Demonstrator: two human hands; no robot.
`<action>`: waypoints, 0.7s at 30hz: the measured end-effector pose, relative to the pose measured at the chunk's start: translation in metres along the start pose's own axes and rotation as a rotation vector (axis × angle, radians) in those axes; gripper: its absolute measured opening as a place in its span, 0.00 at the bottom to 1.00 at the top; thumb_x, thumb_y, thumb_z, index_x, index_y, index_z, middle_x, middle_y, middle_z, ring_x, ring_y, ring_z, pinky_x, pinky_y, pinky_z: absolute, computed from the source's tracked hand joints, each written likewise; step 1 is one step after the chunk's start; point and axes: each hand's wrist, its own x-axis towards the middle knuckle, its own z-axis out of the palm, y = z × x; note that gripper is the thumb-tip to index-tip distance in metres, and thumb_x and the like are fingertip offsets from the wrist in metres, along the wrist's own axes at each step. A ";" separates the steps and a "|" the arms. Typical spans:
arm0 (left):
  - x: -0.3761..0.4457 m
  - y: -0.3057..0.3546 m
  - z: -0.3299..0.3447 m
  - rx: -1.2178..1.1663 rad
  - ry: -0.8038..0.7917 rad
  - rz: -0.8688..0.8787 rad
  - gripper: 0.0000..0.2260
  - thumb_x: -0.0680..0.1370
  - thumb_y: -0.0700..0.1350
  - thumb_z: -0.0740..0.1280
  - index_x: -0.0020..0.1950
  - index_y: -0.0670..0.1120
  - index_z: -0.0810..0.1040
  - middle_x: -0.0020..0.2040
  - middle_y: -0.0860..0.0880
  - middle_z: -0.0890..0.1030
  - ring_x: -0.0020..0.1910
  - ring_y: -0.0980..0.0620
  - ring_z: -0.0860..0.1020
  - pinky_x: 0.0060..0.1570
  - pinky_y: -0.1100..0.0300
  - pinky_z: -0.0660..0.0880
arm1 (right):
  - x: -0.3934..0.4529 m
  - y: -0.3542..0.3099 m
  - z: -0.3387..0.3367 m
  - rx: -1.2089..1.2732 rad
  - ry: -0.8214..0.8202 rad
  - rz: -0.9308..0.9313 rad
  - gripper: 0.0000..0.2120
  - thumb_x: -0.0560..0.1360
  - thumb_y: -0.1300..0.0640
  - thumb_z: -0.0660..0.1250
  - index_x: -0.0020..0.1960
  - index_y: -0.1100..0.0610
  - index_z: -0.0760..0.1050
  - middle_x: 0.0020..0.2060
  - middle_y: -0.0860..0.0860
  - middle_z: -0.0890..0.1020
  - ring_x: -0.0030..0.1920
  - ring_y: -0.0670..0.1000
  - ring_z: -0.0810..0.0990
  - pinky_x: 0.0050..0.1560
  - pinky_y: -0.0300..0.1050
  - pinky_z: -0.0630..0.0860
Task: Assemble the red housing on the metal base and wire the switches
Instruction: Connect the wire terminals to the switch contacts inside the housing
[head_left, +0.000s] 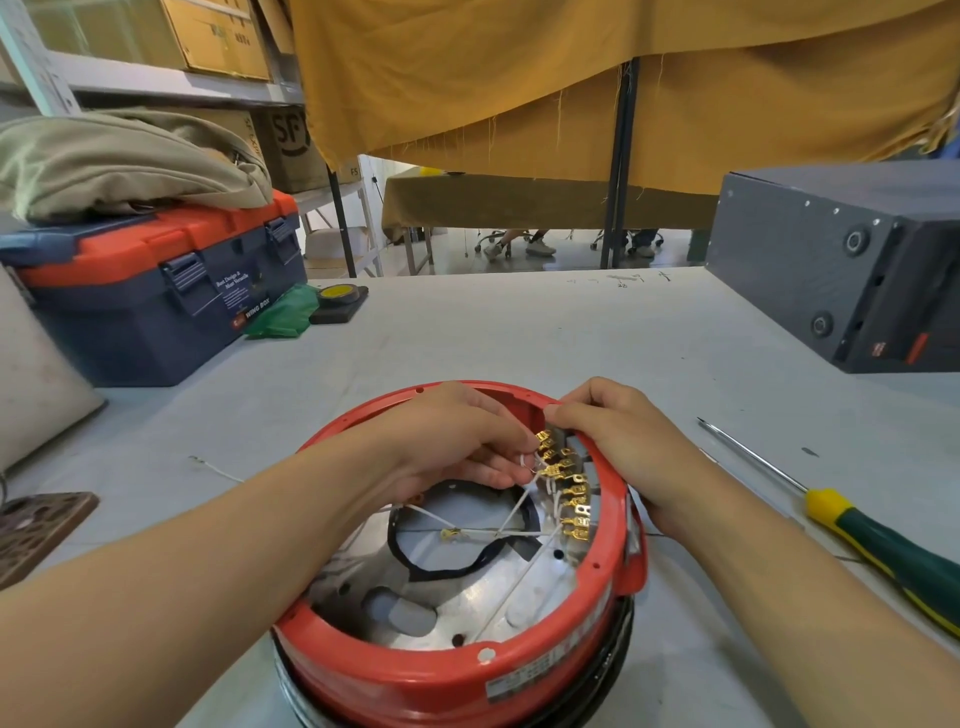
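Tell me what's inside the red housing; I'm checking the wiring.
Inside the red housing: a metal base, white wires, and a row of brass terminals along the right wall. The hands cover the far part, so the switches cannot be seen.

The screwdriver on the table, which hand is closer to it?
Right. The right hand grips the red housing rim on the side where the screwdriver lies; the left hand works inside, farther away.

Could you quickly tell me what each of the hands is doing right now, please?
Left hand: pinching a brass terminal on a white wire, inside the red housing.
Right hand: fingers curled over the housing rim, gripping it.
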 end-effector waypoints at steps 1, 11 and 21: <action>0.000 0.000 0.000 -0.002 0.001 0.001 0.06 0.74 0.35 0.68 0.37 0.39 0.81 0.31 0.44 0.82 0.29 0.54 0.81 0.28 0.68 0.75 | 0.000 0.000 0.000 0.000 0.000 -0.004 0.05 0.72 0.54 0.68 0.40 0.54 0.76 0.38 0.51 0.80 0.37 0.49 0.78 0.38 0.42 0.72; 0.000 -0.001 0.006 0.014 0.026 0.066 0.05 0.74 0.34 0.67 0.39 0.38 0.79 0.30 0.45 0.80 0.27 0.56 0.79 0.26 0.69 0.73 | -0.001 0.000 0.000 -0.039 0.008 -0.037 0.06 0.73 0.54 0.68 0.38 0.54 0.75 0.35 0.50 0.79 0.36 0.49 0.77 0.39 0.45 0.74; -0.003 -0.002 -0.001 0.072 0.000 0.151 0.07 0.76 0.33 0.64 0.41 0.40 0.81 0.35 0.43 0.83 0.33 0.53 0.82 0.30 0.68 0.74 | -0.003 -0.004 -0.005 -0.190 0.066 -0.161 0.06 0.72 0.53 0.70 0.40 0.55 0.80 0.37 0.49 0.82 0.41 0.49 0.80 0.43 0.44 0.76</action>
